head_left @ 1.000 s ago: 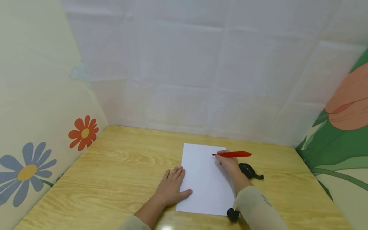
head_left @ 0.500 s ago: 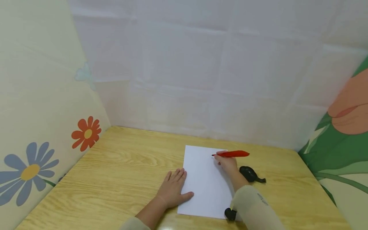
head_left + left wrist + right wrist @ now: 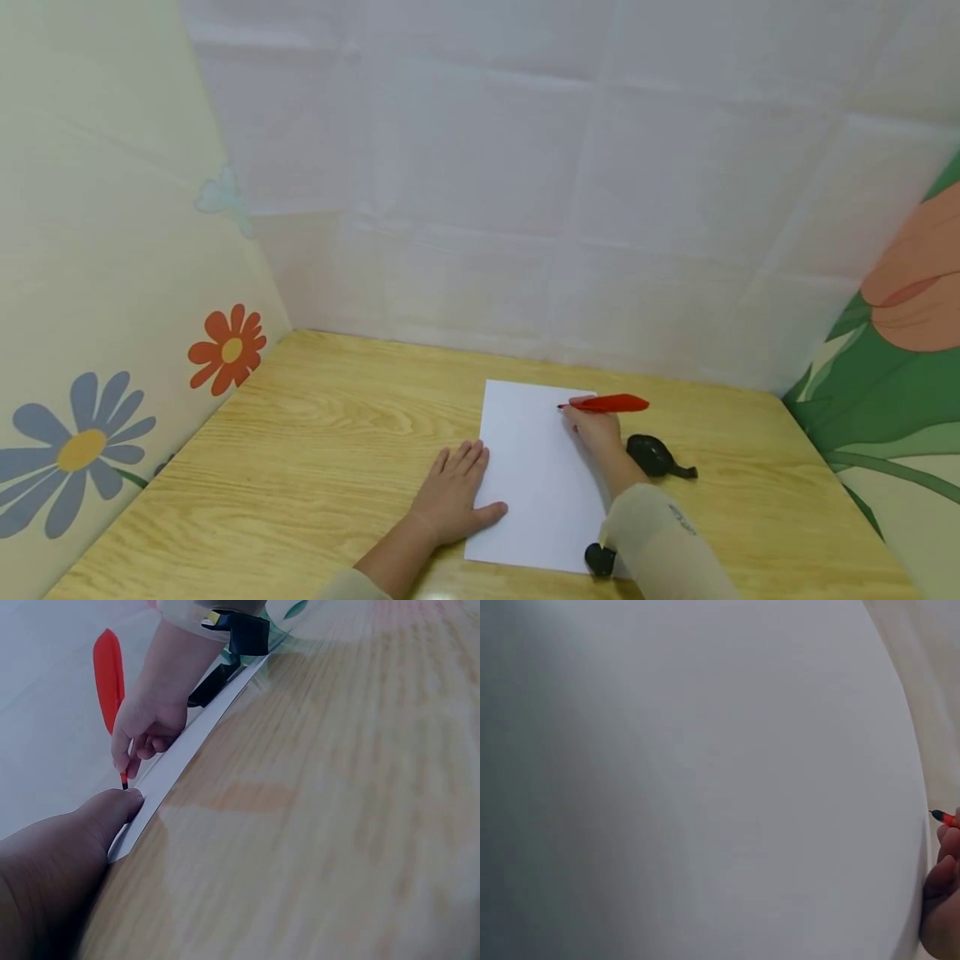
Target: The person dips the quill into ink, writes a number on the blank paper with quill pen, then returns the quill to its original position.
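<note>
A white sheet of paper (image 3: 536, 492) lies on the wooden table. My left hand (image 3: 452, 497) rests flat at its left edge, fingers straight and thumb on the sheet. Over the sheet's upper right part, my right hand (image 3: 597, 431) pinches a red feather-shaped pen (image 3: 617, 403). The pen's dark tip points left, close over the paper; in the left wrist view the red feather (image 3: 109, 679) stands up above the fingers. Only the pen's dark tip (image 3: 938, 815) and part of the right hand (image 3: 943, 900) show at the right edge of the right wrist view.
A black rounded object (image 3: 649, 455) with a narrow bent neck lies right of the right forearm. Another small black piece (image 3: 600, 560) shows by the right sleeve at the paper's lower right corner. Flower-printed walls flank the table (image 3: 322, 417), with a creased white sheet (image 3: 465, 167) behind.
The head view has shifted slightly, so everything sits a little lower. The pen tip stays over nearly the same upper part of the paper; the left hand keeps its place.
</note>
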`<move>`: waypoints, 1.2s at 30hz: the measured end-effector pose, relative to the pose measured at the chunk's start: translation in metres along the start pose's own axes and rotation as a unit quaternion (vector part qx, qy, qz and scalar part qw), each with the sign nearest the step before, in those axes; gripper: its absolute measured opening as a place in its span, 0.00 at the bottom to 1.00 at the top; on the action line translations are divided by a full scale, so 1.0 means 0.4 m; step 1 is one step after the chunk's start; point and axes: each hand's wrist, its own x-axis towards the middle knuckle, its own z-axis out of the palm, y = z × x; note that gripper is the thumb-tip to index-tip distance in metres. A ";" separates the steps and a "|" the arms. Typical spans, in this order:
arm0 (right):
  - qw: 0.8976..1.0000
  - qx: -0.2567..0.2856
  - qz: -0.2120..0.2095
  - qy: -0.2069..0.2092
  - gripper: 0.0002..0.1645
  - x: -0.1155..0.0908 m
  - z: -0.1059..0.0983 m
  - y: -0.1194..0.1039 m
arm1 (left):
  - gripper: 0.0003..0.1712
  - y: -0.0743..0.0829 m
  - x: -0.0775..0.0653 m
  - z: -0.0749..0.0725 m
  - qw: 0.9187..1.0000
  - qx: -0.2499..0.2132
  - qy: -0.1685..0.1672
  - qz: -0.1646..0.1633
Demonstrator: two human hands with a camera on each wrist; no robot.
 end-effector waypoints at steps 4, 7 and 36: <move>1.000 0.005 -0.001 0.003 0.17 0.002 0.002 0.001 | 0.52 0.005 -0.003 -0.010 1.000 -0.007 -0.005 -0.001; 1.000 0.001 -0.006 0.003 0.17 0.003 0.003 0.002 | 0.52 0.007 -0.006 -0.015 1.000 -0.009 -0.005 0.001; 1.000 -0.014 -0.003 -0.017 0.16 0.007 0.014 0.004 | 0.52 0.006 -0.007 -0.014 1.000 -0.008 -0.003 0.002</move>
